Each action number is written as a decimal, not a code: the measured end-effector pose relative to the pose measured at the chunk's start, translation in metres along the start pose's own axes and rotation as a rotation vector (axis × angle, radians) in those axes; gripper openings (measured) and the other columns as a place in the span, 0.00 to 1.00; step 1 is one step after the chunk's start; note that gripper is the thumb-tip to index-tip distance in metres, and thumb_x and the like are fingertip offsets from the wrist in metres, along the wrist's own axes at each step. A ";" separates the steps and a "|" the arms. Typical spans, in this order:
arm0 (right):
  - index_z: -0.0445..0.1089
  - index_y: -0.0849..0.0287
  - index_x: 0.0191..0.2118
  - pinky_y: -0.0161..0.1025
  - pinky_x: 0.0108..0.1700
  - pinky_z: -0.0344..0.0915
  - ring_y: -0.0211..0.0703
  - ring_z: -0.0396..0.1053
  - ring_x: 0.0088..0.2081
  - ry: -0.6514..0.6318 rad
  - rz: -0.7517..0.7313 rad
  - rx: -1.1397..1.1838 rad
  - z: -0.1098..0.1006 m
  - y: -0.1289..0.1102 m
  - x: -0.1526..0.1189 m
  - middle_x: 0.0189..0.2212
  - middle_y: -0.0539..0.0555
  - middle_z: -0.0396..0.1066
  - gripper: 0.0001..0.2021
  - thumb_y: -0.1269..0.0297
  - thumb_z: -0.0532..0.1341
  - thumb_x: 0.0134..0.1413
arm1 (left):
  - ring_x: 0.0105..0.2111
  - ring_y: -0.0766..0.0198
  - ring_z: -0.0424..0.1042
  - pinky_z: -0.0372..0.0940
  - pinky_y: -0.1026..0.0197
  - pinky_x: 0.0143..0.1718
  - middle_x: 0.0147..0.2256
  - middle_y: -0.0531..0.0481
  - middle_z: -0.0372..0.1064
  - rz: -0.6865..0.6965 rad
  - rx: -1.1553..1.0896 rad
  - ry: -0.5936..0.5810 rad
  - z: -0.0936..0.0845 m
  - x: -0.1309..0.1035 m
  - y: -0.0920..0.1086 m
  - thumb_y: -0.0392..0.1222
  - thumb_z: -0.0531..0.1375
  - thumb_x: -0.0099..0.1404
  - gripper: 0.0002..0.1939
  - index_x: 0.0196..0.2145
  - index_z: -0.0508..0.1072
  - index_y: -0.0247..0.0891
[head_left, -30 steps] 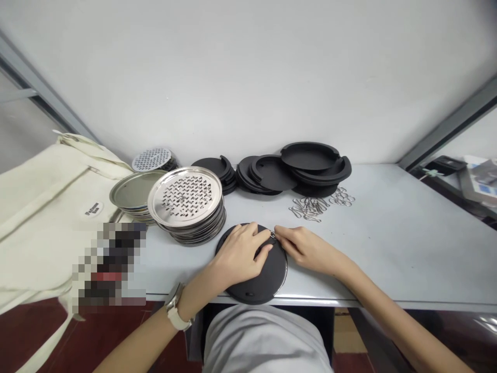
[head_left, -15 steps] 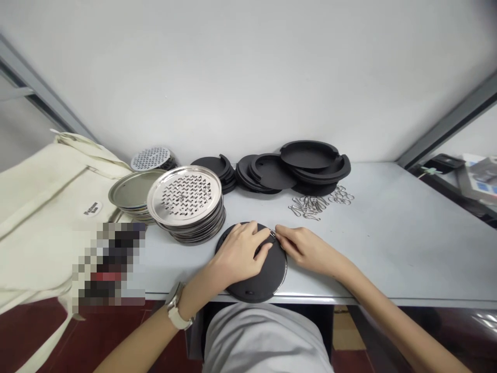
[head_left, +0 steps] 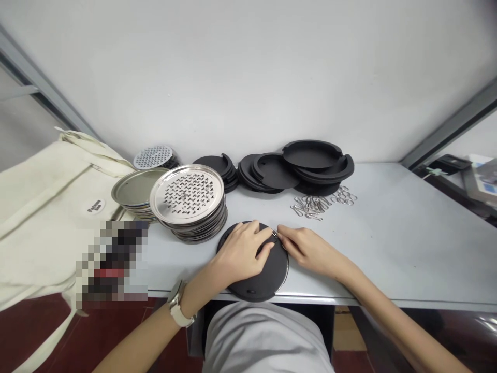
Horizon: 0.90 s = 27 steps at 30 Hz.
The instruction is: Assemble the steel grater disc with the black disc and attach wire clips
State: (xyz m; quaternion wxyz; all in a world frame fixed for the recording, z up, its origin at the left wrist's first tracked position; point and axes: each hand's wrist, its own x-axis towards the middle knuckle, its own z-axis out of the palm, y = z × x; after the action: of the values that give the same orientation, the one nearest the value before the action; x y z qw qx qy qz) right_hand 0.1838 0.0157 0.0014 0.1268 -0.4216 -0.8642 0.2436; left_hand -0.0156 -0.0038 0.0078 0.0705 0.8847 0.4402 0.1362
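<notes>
A black round disc (head_left: pixel 260 282) with a shiny metal rim on its right side lies flat near the table's front edge. My left hand (head_left: pixel 244 251) rests on top of it, fingers bent, thumb apart from the index finger, gripping it at the upper part. At the disc's upper right edge, my right hand (head_left: pixel 306 248) pinches a small metal clip (head_left: pixel 275 233), mostly covered by the fingertips. My left index fingertip is close to this clip. Behind my right hand lie a heap of loose metal clips (head_left: pixel 311 205) and several metal rings (head_left: pixel 344 195).
To the left stand a stack of metal grater discs (head_left: pixel 188 199), a stack of plain round lids (head_left: pixel 135 189) and smaller perforated discs (head_left: pixel 153 156). Black round trays (head_left: pixel 312 154) are piled along the wall. A cream bag (head_left: pixel 46 207) lies at the far left.
The view has shifted slightly, so everything sits a little further right. Both hands keep the same hold on the disc and the clip.
</notes>
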 end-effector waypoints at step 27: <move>0.53 0.55 0.29 0.33 0.27 0.50 0.36 0.55 0.21 0.043 0.041 0.101 0.003 0.000 -0.007 0.19 0.45 0.55 0.13 0.62 0.45 0.66 | 0.37 0.59 0.64 0.60 0.56 0.42 0.36 0.48 0.63 -0.024 -0.049 0.013 -0.002 -0.001 0.000 0.42 0.49 0.70 0.07 0.39 0.64 0.38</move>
State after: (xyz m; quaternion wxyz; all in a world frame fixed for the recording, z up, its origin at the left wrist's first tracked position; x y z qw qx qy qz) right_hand 0.1865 0.0095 -0.0007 0.1614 -0.4375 -0.8390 0.2805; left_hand -0.0169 -0.0052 0.0096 0.0911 0.8765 0.4478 0.1516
